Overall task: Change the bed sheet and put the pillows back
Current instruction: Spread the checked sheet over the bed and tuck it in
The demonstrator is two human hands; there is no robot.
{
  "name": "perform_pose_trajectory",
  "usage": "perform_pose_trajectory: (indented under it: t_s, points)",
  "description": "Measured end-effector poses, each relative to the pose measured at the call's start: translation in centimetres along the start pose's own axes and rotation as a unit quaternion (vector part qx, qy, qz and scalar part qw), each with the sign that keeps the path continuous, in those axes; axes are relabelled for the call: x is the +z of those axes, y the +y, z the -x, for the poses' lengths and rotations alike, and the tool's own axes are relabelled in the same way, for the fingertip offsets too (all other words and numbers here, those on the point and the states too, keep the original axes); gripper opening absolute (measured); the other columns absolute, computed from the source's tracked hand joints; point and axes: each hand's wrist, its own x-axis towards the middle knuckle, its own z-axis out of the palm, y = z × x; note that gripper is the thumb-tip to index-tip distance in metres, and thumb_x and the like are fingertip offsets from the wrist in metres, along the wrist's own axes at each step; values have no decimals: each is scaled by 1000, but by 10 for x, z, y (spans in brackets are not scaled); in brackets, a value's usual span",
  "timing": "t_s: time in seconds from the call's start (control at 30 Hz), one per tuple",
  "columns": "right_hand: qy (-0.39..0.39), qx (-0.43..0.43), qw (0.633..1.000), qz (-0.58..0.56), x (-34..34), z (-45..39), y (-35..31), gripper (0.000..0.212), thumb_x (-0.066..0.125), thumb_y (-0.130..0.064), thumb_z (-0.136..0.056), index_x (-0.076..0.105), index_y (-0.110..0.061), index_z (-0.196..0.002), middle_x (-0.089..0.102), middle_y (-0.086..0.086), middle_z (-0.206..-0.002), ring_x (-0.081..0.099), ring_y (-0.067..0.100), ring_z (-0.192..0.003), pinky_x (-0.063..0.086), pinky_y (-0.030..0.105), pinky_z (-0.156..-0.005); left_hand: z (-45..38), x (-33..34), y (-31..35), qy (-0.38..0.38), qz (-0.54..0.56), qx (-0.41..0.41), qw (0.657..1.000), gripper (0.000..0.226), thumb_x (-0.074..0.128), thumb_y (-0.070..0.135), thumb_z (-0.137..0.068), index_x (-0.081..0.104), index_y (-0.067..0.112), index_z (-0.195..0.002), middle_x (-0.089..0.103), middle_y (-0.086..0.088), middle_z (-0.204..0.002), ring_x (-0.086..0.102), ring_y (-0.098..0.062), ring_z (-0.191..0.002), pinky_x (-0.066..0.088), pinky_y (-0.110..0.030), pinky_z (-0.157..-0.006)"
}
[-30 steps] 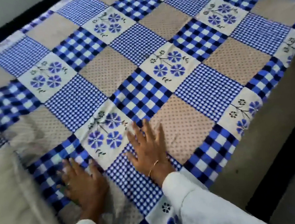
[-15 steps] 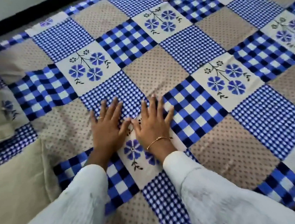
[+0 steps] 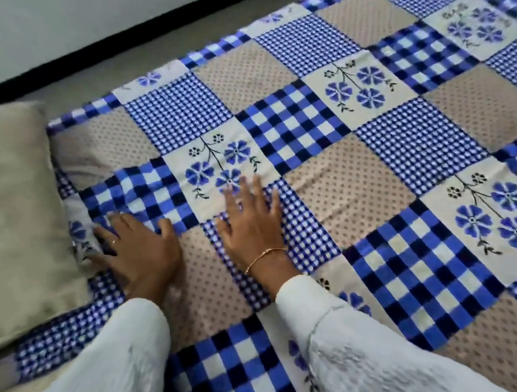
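Patchwork bed sheet [image 3: 327, 162] in blue checks, tan dotted squares and white flower panels covers the mattress, and I use it as my landmark. Both of my hands lie on it near its front-left corner. My left hand [image 3: 141, 251] rests palm down on a tan square and the large blue check beside it, fingers straight and fanned toward the sheet's left edge, where the cloth is rumpled; a ring shows on one finger. My right hand [image 3: 252, 225] presses flat just beside it, toward the sheet's middle, fingers spread, their tips reaching a flower panel; motion blur softens those tips. A thin gold bracelet [image 3: 265, 256] circles that wrist, and white sleeves [image 3: 348, 346] cover both forearms. Against the sheet's left edge lies a beige pillow [image 3: 8, 218], its near corner overlapping the fabric. Beyond the sheet's far edge I see grey floor [image 3: 144, 57] and a dark skirting strip [image 3: 134, 26] under a pale wall.
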Motion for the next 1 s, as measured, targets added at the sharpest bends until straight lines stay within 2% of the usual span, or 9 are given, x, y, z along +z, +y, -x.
perform_pose_trajectory:
  t_s: [0.1, 0.17, 0.27, 0.4, 0.47, 0.57, 0.73, 0.87, 1.0]
  points:
    - [-76, 27, 997, 12, 1, -31, 5, 62, 29, -49, -96, 16, -19, -149, -2, 15, -157, -7, 37, -143, -5, 61, -109, -24, -4, 6, 61, 6, 183, 981, 63, 42, 30, -94, 21, 5, -147, 14, -9, -156, 3, -31, -144, 0, -53, -113]
    - [-85, -14, 996, 36, 3, -50, 2, 62, 26, -50, -96, 8, -23, -150, -7, 6, -158, -12, 33, -143, -10, 61, -108, -47, -8, 9, 26, 20, 261, 965, 62, 36, 38, -93, 22, 13, -148, 15, -4, -157, 2, -28, -145, 3, -51, -115]
    - [-89, -66, 992, 58, 14, -80, -17, 58, 26, -47, -96, 9, -29, -149, -2, -1, -158, -9, 31, -144, -11, 64, -106, -90, -9, 0, -40, 4, 187, 982, 69, 33, 59, -92, 11, 28, -150, 1, 8, -158, -4, -23, -145, 8, -55, -114]
    - [-95, -137, 983, 72, 21, -119, -33, 54, 25, -46, -97, 11, -36, -148, -2, -7, -158, -10, 31, -144, -10, 66, -105, -128, -19, -4, -87, 40, 85, 992, 88, 27, 72, -83, 6, 19, -151, -1, 5, -158, 17, -30, -142, 25, -51, -111]
    - [-108, -155, 979, 80, 24, -140, -36, 55, 24, -51, -96, 8, -40, -147, -5, -7, -158, -11, 31, -144, -8, 66, -106, -131, -20, 1, -52, 24, 74, 996, 86, 33, 68, -86, 8, 17, -151, 5, 1, -158, 22, -32, -140, 25, -53, -110]
    - [-87, -137, 983, 85, 27, -168, -40, 61, 23, -60, -93, 8, -38, -148, -3, -2, -158, -9, 34, -143, -9, 65, -106, -122, -8, 2, 47, 18, 70, 996, 81, 31, 68, -86, 17, 20, -150, 14, 3, -157, 26, -32, -138, 13, -67, -107]
    - [-62, -89, 991, 79, 40, -213, -68, 67, 23, -64, -90, 6, -35, -148, -3, 9, -158, -8, 44, -141, -7, 64, -108, -121, 8, 2, 96, 17, 62, 993, 84, 17, 70, -78, 27, 21, -147, 19, 7, -156, 12, -31, -143, 2, -68, -106]
    - [-56, -61, 993, 85, 54, -249, -102, 72, 22, -69, -87, 7, -34, -148, -1, 13, -157, -7, 49, -139, -7, 65, -107, -125, 16, -1, 122, 30, 71, 990, 79, 25, 65, -80, 39, 17, -142, 33, 2, -151, 22, -32, -141, 6, -66, -106]
    - [-58, -62, 993, 86, 61, -267, -116, 73, 21, -70, -87, 11, -33, -149, 0, 13, -157, -7, 49, -139, -8, 66, -106, -138, 5, -1, 129, 48, 69, 988, 76, 32, 65, -72, 57, 19, -127, 54, 0, -134, 44, -31, -129, 23, -57, -103]
